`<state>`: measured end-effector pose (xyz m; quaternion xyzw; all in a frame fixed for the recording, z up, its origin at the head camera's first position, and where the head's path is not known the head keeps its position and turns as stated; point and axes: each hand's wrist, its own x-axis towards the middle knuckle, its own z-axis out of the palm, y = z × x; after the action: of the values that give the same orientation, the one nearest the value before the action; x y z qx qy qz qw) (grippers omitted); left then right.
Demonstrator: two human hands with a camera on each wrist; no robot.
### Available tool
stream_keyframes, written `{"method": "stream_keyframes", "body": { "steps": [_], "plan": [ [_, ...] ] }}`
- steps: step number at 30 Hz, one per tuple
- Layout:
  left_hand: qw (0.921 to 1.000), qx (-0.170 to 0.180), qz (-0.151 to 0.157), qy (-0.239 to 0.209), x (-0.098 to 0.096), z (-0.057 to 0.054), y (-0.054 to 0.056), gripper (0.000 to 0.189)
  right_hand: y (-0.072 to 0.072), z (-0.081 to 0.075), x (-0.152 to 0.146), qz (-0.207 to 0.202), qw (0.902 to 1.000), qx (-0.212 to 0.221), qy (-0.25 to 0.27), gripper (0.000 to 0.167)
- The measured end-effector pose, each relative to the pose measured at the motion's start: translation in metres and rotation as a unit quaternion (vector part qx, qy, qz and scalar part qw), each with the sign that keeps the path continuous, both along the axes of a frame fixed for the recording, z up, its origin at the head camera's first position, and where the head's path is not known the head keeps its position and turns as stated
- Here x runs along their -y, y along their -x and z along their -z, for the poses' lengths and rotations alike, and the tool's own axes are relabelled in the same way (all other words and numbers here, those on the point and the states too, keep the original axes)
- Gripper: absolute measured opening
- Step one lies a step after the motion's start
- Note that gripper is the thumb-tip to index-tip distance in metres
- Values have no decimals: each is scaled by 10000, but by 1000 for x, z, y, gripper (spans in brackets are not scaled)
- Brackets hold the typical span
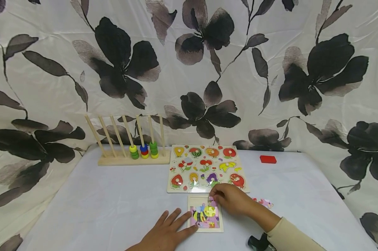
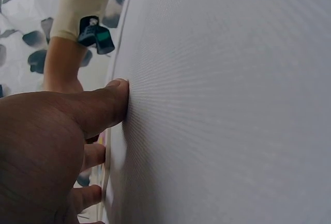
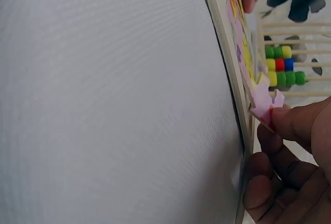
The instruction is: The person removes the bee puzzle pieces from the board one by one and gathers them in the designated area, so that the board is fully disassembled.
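Note:
A small wooden jigsaw tray [image 1: 214,230] lies on the white table, partly filled with pieces that show a yellow and black bee on pink. My left hand [image 1: 167,230] is spread flat at its left side, with straight fingertips resting on the rim and the lower corner. At the tray's upper right, my right hand [image 1: 232,199] pinches a pink jigsaw piece [image 3: 264,101] between thumb and index finger. That piece is tilted over the tray's edge in the right wrist view. The other right fingers are curled beneath. Fingers cover part of the piece in the head view.
Loose pink jigsaw pieces [image 1: 265,203] lie right of the right forearm, partly hidden by it. A fruit peg puzzle board [image 1: 193,167] sits just behind the tray. Back left stands a wooden bead rack [image 1: 133,161] with coloured beads; back right lies a red block [image 1: 268,159].

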<state>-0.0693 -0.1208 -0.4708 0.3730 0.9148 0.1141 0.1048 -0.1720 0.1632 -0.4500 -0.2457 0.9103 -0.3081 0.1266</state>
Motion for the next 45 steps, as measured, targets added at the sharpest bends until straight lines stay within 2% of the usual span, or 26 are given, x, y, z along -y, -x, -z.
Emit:
{"method": "stream_keyframes", "body": {
  "steps": [10,17,24,34,45],
  "plan": [
    [10000,66,-33,-25,-1,0,0,84,-1,-1,3,-135,9997,-186,-75,10],
    [9998,206,-72,16,-1,0,0,84,-2,-2,0,-164,9998,-76,60,8],
    [9999,98,-68,-3,-1,1,0,84,-2,-2,-7,-142,9998,-60,153,6],
    [9999,112,-101,-27,-2,1,0,84,-2,-8,-19,189,9997,-120,120,10],
    [9999,-3,-95,-47,-2,3,0,85,-7,-13,-55,805,9965,-206,95,15]
  ]
}}
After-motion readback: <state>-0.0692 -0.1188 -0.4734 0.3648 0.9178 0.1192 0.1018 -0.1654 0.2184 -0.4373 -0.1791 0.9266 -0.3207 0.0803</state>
